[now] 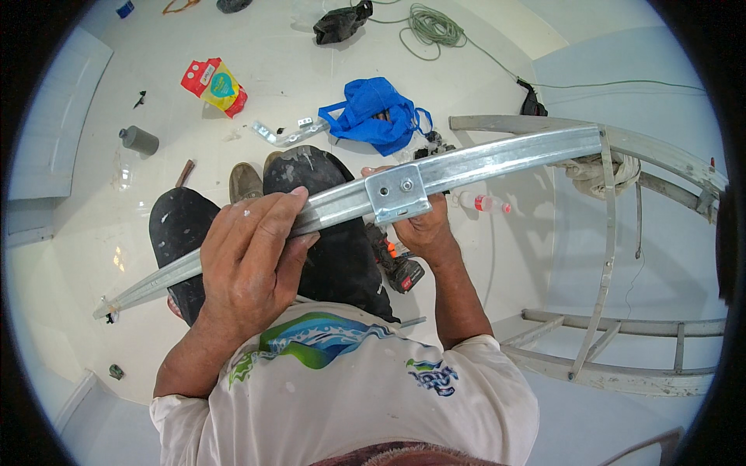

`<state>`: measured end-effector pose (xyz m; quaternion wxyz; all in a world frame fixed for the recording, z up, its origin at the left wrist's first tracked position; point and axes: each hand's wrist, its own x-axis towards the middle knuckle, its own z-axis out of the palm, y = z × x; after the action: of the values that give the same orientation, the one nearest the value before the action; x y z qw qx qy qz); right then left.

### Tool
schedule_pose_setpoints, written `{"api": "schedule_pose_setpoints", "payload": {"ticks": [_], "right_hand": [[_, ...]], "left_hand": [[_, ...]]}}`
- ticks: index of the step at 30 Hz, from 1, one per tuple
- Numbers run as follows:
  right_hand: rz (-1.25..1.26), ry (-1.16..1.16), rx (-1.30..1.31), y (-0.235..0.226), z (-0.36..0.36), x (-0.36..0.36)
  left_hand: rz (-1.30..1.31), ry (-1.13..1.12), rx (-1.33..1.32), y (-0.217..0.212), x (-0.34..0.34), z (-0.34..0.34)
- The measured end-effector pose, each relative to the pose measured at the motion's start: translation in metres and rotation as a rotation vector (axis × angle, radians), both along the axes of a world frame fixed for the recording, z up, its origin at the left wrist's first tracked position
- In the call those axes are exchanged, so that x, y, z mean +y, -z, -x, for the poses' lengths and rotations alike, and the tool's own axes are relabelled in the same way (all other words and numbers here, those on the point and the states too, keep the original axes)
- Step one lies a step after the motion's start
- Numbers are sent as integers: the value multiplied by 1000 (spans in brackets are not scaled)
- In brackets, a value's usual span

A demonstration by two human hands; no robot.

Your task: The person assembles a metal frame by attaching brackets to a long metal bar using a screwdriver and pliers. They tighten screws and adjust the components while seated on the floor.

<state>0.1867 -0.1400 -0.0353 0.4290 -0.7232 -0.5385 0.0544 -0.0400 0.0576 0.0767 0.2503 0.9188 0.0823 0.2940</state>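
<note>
Pale floor (280,78): blue bag (369,109), drill (404,273); ladder (614,380) at right. Your left hand (252,248) grips metal channel (505,157); right hand (426,231) seems clasped round it behind bracket (395,202), fingers mostly hidden.

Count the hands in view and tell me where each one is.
2. The left hand grips the metal rail to the left of the square bracket; the right hand holds the rail from behind, at the bracket, partly hidden by it.

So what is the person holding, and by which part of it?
A long metal rail. The left grip holds it left of the bracket; the right grip holds it at the bracket, partly hidden.
</note>
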Motion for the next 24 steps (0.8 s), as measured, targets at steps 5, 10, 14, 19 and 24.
{"api": "schedule_pose_setpoints", "payload": {"ticks": [5, 10, 14, 19, 24], "right_hand": [[-5, 6, 5, -1, 0, 0], [-5, 14, -1, -2, 1, 0], [54, -13, 10, -4, 0, -3], [104, -17, -28, -8, 0, -5], [7, 103, -170, -10, 0, 1]], "left_hand": [[-9, 6, -15, 1, 1, 0], [-10, 6, -17, 0, 0, 0], [-8, 6, -27, 2, 0, 0], [24, 4, -15, 1, -1, 1], [11, 21, 5, -1, 1, 2]]}}
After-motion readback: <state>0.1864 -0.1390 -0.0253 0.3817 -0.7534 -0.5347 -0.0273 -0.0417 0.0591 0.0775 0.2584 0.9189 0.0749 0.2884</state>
